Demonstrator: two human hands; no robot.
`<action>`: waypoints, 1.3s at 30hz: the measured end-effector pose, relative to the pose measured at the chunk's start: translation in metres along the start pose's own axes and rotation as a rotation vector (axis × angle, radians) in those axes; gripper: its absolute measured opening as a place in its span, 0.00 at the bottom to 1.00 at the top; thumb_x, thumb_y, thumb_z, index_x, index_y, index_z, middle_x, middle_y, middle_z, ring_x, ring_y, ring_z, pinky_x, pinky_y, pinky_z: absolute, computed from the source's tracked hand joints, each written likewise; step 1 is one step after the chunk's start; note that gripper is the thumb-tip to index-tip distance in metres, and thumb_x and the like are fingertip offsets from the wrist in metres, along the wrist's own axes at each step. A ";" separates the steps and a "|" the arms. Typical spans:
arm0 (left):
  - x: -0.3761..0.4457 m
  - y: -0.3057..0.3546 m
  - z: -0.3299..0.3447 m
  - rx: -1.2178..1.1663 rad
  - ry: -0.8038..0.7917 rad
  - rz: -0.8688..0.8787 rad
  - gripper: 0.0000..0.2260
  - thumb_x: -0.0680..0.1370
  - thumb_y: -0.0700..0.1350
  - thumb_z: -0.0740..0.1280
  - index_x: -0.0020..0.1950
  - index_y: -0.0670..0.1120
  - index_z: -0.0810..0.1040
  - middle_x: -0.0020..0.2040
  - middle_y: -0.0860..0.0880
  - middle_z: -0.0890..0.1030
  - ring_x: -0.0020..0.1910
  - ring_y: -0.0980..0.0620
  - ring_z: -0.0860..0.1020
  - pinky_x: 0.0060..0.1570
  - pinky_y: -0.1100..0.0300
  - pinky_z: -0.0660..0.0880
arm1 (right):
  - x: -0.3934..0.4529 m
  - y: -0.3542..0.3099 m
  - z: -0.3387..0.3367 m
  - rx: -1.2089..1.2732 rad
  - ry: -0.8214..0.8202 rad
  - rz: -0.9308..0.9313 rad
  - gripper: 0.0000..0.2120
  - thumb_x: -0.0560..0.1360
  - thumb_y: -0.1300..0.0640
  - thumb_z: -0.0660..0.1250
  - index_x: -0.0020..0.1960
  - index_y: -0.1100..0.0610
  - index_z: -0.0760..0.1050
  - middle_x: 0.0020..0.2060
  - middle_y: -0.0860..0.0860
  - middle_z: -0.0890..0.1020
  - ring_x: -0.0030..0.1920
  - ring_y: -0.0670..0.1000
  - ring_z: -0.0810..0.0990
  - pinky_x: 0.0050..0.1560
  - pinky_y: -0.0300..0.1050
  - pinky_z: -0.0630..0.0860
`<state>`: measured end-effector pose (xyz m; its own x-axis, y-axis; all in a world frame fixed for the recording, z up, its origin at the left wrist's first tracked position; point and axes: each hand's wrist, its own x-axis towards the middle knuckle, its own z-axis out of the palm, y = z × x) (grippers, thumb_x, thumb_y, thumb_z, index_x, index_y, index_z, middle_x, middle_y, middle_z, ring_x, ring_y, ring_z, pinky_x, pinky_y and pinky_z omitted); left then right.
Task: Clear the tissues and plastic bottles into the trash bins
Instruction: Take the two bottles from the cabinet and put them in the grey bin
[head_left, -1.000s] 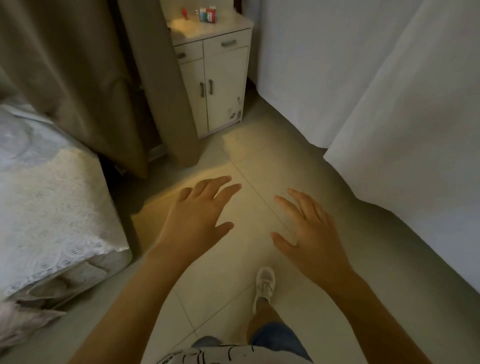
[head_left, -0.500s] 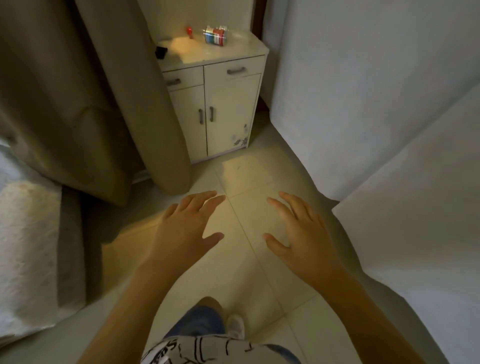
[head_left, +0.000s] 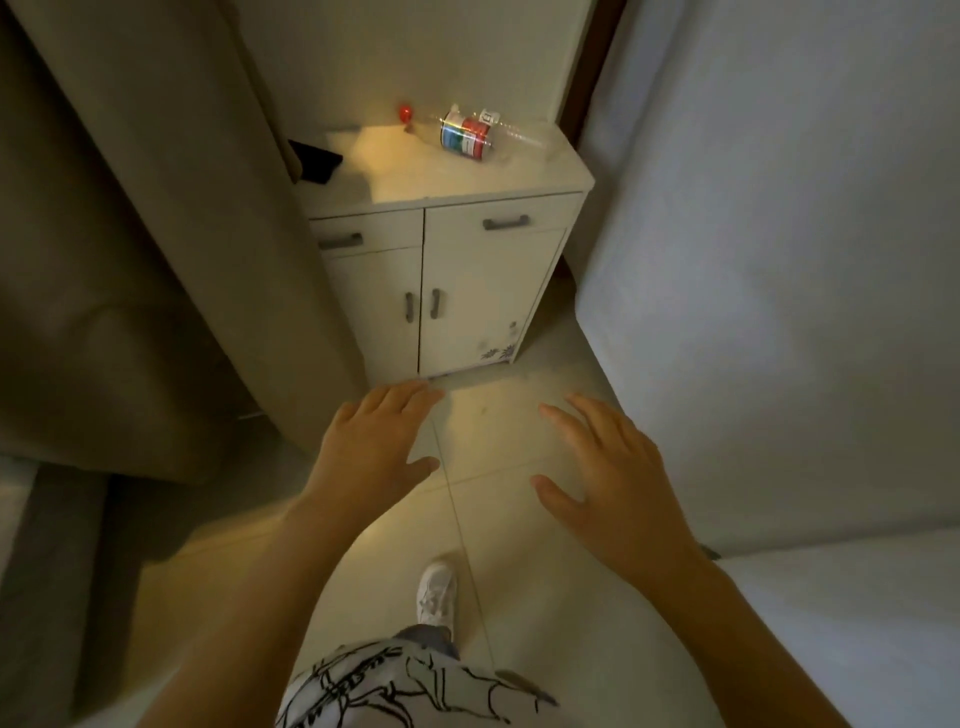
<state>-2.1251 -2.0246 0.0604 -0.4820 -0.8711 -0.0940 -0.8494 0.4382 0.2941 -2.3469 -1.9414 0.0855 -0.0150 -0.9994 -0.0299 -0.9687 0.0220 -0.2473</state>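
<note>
A clear plastic bottle (head_left: 470, 136) with a red, blue and green label lies on its side on top of a white cabinet (head_left: 483, 280) straight ahead. My left hand (head_left: 371, 447) and my right hand (head_left: 608, 467) hover palm down over the tiled floor, well short of the cabinet, fingers spread and holding nothing. No tissue and no trash bin is in view.
A small red object (head_left: 405, 113) and a dark item (head_left: 314, 163) also sit on the cabinet top. A beige curtain (head_left: 156, 234) hangs on the left. A white-covered bed (head_left: 779, 260) fills the right side. My white shoe (head_left: 436, 592) is on the floor between them.
I have walked toward the cabinet; it and the bottle now appear larger and closer. Both hands stay open and empty in front of me.
</note>
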 end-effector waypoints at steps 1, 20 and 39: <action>0.025 0.000 -0.007 0.008 0.008 0.017 0.33 0.74 0.57 0.68 0.76 0.54 0.58 0.75 0.53 0.61 0.73 0.50 0.62 0.69 0.51 0.61 | 0.021 0.007 -0.005 -0.009 0.010 -0.010 0.31 0.72 0.38 0.55 0.70 0.51 0.67 0.69 0.55 0.71 0.67 0.58 0.71 0.62 0.56 0.69; 0.406 -0.050 -0.036 -0.172 0.094 -0.250 0.32 0.75 0.57 0.67 0.75 0.54 0.59 0.75 0.52 0.62 0.73 0.50 0.62 0.70 0.52 0.59 | 0.498 0.116 -0.006 0.075 -0.039 -0.293 0.32 0.72 0.42 0.69 0.72 0.51 0.66 0.72 0.54 0.66 0.71 0.58 0.65 0.66 0.60 0.68; 0.696 -0.086 -0.006 -0.700 0.401 -1.116 0.44 0.71 0.64 0.69 0.77 0.51 0.49 0.77 0.46 0.54 0.67 0.42 0.71 0.64 0.45 0.71 | 0.764 0.184 0.034 -0.055 -0.338 -0.219 0.44 0.70 0.51 0.73 0.76 0.48 0.49 0.73 0.53 0.62 0.70 0.58 0.65 0.63 0.59 0.71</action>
<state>-2.3863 -2.6694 -0.0240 0.5733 -0.7403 -0.3512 -0.3995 -0.6267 0.6690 -2.5280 -2.7000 -0.0162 0.2667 -0.9155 -0.3011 -0.9519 -0.2013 -0.2310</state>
